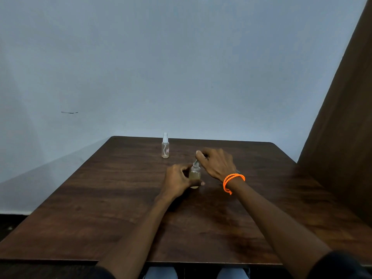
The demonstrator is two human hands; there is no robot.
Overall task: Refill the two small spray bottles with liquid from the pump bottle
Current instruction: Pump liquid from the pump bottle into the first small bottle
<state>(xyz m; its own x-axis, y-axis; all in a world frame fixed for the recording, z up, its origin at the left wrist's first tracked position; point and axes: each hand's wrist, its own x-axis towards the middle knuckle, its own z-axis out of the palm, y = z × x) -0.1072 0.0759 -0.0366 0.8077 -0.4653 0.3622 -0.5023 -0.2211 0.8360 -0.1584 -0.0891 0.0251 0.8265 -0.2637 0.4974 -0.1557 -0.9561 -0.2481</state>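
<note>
While most of the dark wooden table (pixel 100 198) lies in plain sight, the work near its middle is partly hidden by the hands. A small bottle (pixel 194 175) with yellowish liquid in its lower part is held upright on the tabletop by the left hand (pixel 178 181), whose fingers and thumb are curled round its body, so its left side is covered. Just above its neck the right hand (pixel 217 165) is seen from the back, fingers bent down and pinching something at the bottle's top; what is pinched is too small and too hidden to be named. An orange bracelet (pixel 231 182) is worn on the right wrist. A second spray bottle (pixel 165 147), clear with a white top and a small red label, stands upright farther off and to the left, near the far edge and apart from both hands. How full it is cannot be made out. A brown panel (pixel 342 127) is cut off at the right edge.
</note>
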